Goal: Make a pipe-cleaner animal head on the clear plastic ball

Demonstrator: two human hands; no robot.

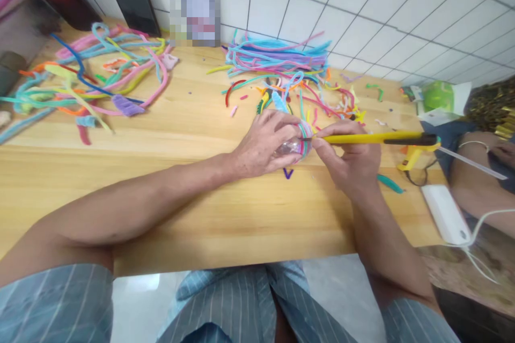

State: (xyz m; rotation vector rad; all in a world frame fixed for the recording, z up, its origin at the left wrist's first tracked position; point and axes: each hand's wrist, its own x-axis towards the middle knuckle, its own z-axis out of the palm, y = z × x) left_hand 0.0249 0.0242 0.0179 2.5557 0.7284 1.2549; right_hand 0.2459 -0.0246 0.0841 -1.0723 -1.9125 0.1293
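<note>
Striped shirt (225, 300) faces the tabletop's open front edge (225, 261), left grip (267, 142) clasping clear plastic (288, 147), right grip (354, 158) pinching yellow tool (358, 139).

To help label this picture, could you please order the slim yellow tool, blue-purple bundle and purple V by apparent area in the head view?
Largest to smallest:
Blue-purple bundle
Slim yellow tool
Purple V

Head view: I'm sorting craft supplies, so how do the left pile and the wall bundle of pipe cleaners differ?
The left pile is loose and tangled, with looped strands; the wall bundle lies mostly straight, strands side by side. The left pile mixes pink, yellow, orange, blue and green, while the wall bundle is mainly blue and purple. Both include blue strands and lie on the wooden table.
</note>
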